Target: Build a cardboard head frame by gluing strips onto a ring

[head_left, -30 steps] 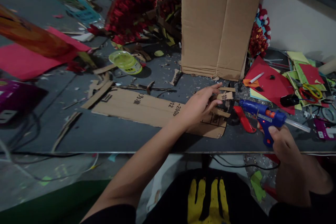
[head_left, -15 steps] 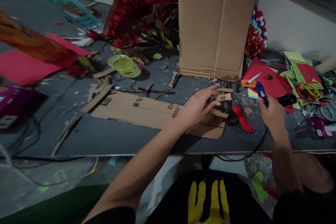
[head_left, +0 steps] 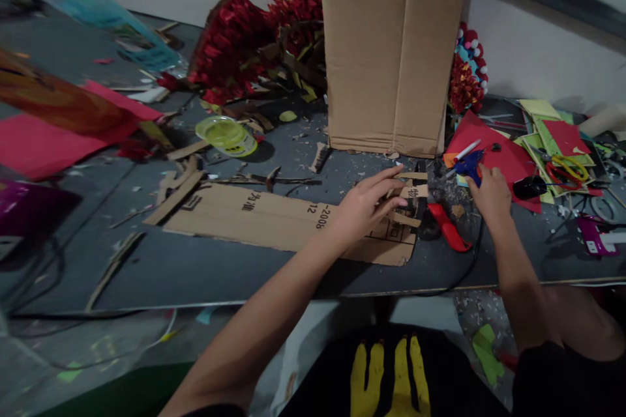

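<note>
My left hand [head_left: 369, 199] reaches over the right end of a long flat cardboard strip [head_left: 274, 216] printed with dark characters. Its thumb and fingers close around a small piece made of narrow cardboard strips [head_left: 415, 190]; the palm side is hidden. My right hand [head_left: 490, 199] grips a blue hot glue gun [head_left: 470, 165], its nozzle pointing left over the grey table [head_left: 254, 267]. Between the hands lies a red-handled cutter [head_left: 448, 227], with something black beside it. A dark cord runs along the table below my right hand.
A tall cardboard panel [head_left: 386, 52] stands behind the strip. At left are a yellow-green tub [head_left: 226, 135] and cardboard scraps [head_left: 176, 199]. Red paper [head_left: 513, 159], scissors [head_left: 567, 171] and a purple box [head_left: 594, 234] lie at right. Red crinkled decorations [head_left: 232, 45] stand at the back.
My right hand has moved left and turned the glue gun, so its nozzle now points left. My left hand stays at the small cardboard piece. The view has shifted slightly.
</note>
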`<state>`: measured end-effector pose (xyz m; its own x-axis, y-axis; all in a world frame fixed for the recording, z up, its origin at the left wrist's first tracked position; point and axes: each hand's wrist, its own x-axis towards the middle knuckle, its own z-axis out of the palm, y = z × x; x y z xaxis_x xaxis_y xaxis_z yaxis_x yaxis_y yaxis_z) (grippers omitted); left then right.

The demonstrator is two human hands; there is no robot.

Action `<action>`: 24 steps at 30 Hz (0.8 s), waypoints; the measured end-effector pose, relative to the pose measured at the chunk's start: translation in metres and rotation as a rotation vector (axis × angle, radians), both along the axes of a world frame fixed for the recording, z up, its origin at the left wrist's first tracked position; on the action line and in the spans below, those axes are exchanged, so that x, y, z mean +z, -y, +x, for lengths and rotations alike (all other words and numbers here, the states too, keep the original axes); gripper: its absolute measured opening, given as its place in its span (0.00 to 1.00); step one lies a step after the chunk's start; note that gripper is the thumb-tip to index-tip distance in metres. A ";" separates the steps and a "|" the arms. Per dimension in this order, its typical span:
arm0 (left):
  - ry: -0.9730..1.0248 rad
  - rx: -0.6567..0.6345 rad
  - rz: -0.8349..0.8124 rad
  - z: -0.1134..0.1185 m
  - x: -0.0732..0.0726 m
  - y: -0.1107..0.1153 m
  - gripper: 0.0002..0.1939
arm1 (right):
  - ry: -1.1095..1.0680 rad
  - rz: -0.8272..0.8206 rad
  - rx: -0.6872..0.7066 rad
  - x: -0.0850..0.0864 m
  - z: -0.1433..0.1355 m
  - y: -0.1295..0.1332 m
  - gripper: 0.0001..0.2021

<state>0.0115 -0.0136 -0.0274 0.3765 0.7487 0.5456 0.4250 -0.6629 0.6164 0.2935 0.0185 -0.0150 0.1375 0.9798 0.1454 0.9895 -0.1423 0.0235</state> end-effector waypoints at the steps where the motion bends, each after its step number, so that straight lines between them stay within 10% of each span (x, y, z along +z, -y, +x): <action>1: -0.001 -0.002 0.004 0.000 0.000 0.000 0.12 | -0.049 0.048 0.015 0.004 -0.002 0.004 0.24; 9: -0.006 0.014 -0.006 0.000 0.001 0.001 0.13 | -0.914 -0.159 0.363 0.033 -0.054 0.058 0.17; 24: -0.040 -0.018 0.027 -0.001 0.000 0.000 0.12 | -1.130 -0.079 0.349 0.005 -0.087 0.075 0.11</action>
